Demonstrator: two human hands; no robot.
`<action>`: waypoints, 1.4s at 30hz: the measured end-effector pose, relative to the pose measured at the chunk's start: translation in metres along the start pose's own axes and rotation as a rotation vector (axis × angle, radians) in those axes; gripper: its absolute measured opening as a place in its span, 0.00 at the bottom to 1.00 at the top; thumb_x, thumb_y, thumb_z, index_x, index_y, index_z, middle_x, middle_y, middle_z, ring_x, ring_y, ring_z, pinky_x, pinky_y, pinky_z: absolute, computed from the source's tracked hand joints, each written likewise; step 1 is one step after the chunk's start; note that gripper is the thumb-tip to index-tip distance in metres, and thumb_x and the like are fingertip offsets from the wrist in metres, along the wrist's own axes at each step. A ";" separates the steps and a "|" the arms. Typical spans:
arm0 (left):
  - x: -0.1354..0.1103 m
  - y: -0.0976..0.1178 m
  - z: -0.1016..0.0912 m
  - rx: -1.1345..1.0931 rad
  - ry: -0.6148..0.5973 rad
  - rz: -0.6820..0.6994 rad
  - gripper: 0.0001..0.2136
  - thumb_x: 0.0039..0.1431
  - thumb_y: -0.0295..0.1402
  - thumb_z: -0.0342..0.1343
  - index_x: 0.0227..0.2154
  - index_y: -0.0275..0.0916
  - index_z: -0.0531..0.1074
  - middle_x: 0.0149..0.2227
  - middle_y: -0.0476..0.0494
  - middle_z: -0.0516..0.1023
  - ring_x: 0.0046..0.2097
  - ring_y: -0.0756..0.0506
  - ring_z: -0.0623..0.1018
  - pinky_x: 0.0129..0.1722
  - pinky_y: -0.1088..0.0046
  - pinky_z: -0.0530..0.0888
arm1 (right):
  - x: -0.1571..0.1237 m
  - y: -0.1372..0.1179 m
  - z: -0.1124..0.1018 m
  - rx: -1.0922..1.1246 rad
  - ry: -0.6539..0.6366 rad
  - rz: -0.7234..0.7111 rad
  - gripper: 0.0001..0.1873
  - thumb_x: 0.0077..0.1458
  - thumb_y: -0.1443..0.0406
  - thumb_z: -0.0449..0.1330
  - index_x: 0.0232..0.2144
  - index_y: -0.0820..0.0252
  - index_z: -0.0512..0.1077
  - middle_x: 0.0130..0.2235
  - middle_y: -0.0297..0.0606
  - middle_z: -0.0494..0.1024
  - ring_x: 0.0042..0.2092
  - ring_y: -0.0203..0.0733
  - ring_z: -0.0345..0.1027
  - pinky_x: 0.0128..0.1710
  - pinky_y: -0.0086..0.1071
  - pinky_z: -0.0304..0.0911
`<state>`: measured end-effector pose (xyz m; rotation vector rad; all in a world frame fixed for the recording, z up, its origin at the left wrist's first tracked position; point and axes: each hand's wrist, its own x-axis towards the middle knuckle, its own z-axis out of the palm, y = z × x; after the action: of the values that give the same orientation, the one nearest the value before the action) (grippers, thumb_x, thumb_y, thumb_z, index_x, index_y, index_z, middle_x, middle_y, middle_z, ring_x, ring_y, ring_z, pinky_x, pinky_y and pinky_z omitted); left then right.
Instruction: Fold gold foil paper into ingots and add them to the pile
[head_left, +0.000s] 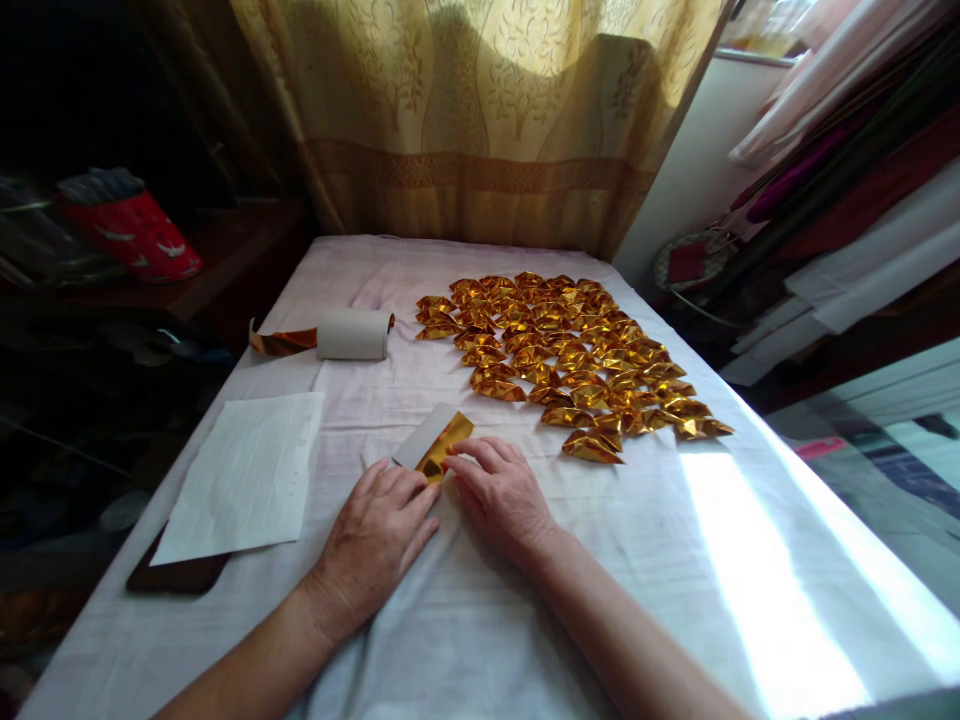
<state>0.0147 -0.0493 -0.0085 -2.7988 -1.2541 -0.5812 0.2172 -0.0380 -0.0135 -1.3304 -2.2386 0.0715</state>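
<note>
A small sheet of gold foil paper [453, 441], partly folded so its pale side [426, 433] shows at the upper left, lies at the middle of the cloth-covered table. My left hand [379, 515] is on its near left corner, fingers together and holding it down against the cloth. At the right edge of the sheet, the fingertips of my right hand [504, 492] pinch the gold part. Beyond my right hand, many folded gold foil pieces [574, 355], shaped like pointed boats, sit in close rows.
A pale roll [352, 334] with a copper-coloured strip stands left of the gold pieces. At the left, a white sheet [240, 470] partly covers a dark flat object [176, 572]. A curtain [465, 120] hangs behind the table; hanging clothes [847, 200] are at the right.
</note>
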 end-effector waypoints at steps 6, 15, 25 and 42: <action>0.011 -0.015 0.000 -0.013 0.030 -0.001 0.08 0.62 0.32 0.57 0.44 0.41 0.75 0.41 0.45 0.78 0.46 0.42 0.74 0.57 0.56 0.65 | 0.007 0.005 0.005 0.117 -0.097 -0.063 0.11 0.63 0.66 0.57 0.45 0.57 0.76 0.50 0.42 0.78 0.50 0.46 0.69 0.50 0.41 0.63; 0.025 -0.026 0.000 0.094 -0.023 0.086 0.05 0.64 0.34 0.55 0.38 0.40 0.75 0.35 0.46 0.78 0.39 0.43 0.76 0.52 0.58 0.67 | 0.018 0.008 0.001 0.163 -0.192 -0.003 0.12 0.60 0.66 0.61 0.47 0.55 0.75 0.48 0.40 0.78 0.48 0.46 0.68 0.48 0.40 0.60; 0.023 -0.032 0.005 -0.043 0.044 0.027 0.08 0.66 0.35 0.52 0.37 0.39 0.74 0.36 0.46 0.78 0.40 0.43 0.74 0.46 0.62 0.68 | 0.016 0.007 0.014 0.154 -0.035 0.034 0.06 0.62 0.65 0.59 0.36 0.56 0.77 0.43 0.37 0.79 0.43 0.43 0.68 0.43 0.37 0.58; 0.026 -0.034 0.009 -0.152 0.013 -0.226 0.08 0.64 0.36 0.53 0.31 0.41 0.72 0.34 0.46 0.75 0.39 0.42 0.72 0.42 0.63 0.66 | 0.027 -0.005 0.019 0.145 -0.041 0.247 0.06 0.57 0.65 0.63 0.28 0.58 0.74 0.36 0.36 0.77 0.40 0.43 0.67 0.39 0.36 0.55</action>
<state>0.0087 -0.0056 -0.0122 -2.7837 -1.6019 -0.7327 0.1940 -0.0142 -0.0168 -1.5286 -2.0478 0.3460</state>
